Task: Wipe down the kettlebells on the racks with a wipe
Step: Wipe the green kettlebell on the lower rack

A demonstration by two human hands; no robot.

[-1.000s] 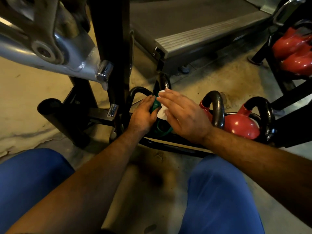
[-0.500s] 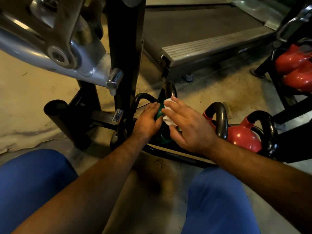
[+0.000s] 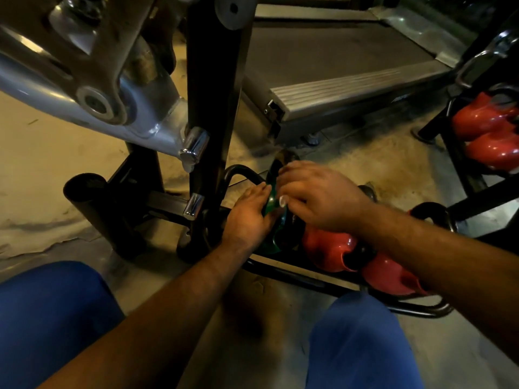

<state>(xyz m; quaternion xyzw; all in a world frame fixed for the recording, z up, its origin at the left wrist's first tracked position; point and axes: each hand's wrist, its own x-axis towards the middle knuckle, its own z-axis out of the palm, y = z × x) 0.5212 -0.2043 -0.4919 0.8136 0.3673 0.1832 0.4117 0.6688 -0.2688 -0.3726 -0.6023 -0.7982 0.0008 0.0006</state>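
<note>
Green kettlebell sits at the left end of the low black rack, and I see my left hand laid flat against it, my right hand curled over its top, grip unclear.

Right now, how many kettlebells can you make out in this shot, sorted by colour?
Green kettlebell, under both hands on the floor rack: 1
Red kettlebells beside it on that rack: 2
Red kettlebells on the rack at far right: 2
Total: 5, though more may be hidden behind the arms or out of frame.
</note>
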